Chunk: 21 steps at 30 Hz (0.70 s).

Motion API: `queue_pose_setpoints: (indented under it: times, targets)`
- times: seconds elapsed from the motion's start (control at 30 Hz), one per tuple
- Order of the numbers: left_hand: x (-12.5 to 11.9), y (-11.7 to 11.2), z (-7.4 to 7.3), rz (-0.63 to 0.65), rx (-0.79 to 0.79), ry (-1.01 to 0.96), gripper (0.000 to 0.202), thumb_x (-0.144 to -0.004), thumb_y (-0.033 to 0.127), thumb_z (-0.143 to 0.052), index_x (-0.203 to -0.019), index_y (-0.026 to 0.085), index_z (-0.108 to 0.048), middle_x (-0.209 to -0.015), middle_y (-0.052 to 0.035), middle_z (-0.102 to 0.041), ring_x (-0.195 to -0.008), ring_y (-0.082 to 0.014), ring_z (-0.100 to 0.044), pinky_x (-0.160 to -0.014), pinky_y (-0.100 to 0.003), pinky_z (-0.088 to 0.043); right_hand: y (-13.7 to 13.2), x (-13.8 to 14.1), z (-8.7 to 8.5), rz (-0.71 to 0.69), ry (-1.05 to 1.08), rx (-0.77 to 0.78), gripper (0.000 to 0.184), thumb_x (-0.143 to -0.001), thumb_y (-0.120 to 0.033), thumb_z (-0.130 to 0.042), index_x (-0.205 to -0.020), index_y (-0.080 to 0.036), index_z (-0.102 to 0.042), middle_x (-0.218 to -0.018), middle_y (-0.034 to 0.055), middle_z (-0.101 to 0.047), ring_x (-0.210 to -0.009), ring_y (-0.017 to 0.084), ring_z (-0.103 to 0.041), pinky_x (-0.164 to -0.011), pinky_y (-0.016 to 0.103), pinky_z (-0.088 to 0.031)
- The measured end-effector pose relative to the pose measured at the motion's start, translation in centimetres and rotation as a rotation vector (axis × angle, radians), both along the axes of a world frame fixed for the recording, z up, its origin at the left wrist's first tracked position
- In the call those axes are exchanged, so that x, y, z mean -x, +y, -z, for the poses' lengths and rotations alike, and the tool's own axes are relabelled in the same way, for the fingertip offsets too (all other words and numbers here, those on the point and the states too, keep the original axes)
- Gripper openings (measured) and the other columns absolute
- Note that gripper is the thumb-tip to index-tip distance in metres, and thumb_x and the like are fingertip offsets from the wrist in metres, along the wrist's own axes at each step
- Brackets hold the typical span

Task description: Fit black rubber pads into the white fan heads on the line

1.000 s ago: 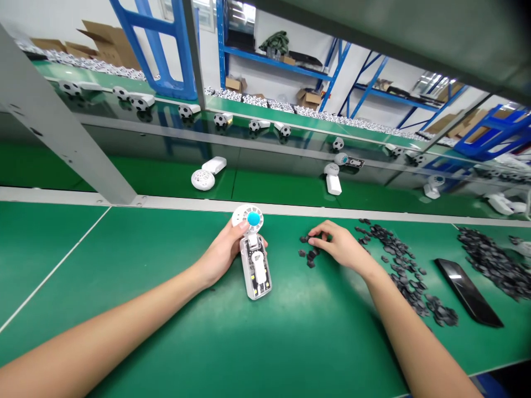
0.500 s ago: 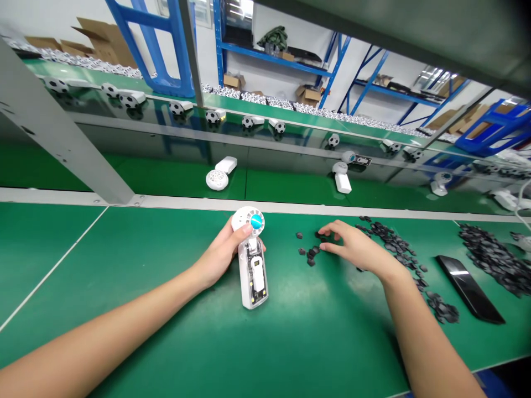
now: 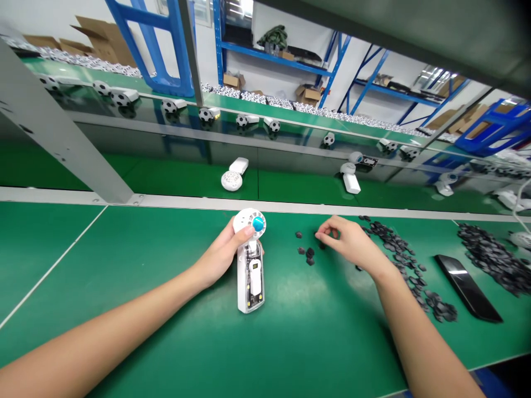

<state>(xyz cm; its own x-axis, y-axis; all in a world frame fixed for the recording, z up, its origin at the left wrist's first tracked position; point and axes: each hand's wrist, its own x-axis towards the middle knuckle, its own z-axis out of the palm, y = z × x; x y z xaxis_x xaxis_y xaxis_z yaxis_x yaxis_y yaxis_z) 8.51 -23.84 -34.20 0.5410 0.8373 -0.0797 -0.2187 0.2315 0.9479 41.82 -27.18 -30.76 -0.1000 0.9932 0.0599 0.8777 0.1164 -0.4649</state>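
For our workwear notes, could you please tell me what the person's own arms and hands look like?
The left hand and right hand are bare, without gloves. The left forearm and right forearm show no sleeves, watch or bracelet. No rings show, though some fingers are partly hidden.

Blue metal storage shelving point(image 3: 274, 58) stands before a white wall point(image 3: 309, 33); an open brown cardboard box point(image 3: 116, 47) sits at upper left.

Bright light casts a soft shadow below the right hand point(image 3: 346, 243) (upper right corner dark).
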Motion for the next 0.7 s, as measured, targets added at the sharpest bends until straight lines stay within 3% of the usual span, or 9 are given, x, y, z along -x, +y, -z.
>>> queue_pose_setpoints:
  times: [0.4, 0.6, 0.7]
  targets:
    - [-0.3, -0.6, -1.6, -0.019, -0.079, 0.137, 0.053, -0.095, 0.054, -0.068, -0.132, 0.023, -0.046, -0.088, -0.0049, -0.073, -0.072, -0.0225, -0.069, -0.065, -0.032, -0.052, 0.4, 0.5, 0.9, -0.032, 0.071, -0.073, 0.029, -0.102, -0.045, -0.058, -0.105, -0.026, -0.08, -0.103, 0.0072, -0.074, -0.088, 0.025, -0.069, -0.081, 0.038, -0.053]
    - [-0.3, -0.2, -0.5, -0.058, -0.092, 0.069, 0.044, -0.097, 0.05, -0.064, -0.127, 0.022, -0.049, -0.116, -0.0087, -0.071, -0.093, -0.0239, -0.068, -0.08, -0.034, -0.051, 0.6, 2.9, 2.0, -0.091, 0.047, -0.056, 0.028, -0.102, -0.044, -0.06, -0.116, -0.03, -0.079, -0.109, 0.0057, -0.072, -0.09, 0.023, -0.07, -0.081, 0.036, -0.054]
    - [-0.2, 0.0, -0.1, -0.045, -0.065, 0.056, 0.04, -0.097, 0.049, -0.061, -0.124, 0.021, -0.052, -0.114, -0.0065, -0.068, -0.098, -0.0244, -0.066, -0.083, -0.034, -0.05, 0.9, 3.4, 2.1, -0.102, 0.031, -0.054, 0.025, -0.101, -0.041, -0.062, -0.112, -0.027, -0.079, -0.107, 0.0057, -0.072, -0.093, 0.023, -0.07, -0.083, 0.037, -0.054]
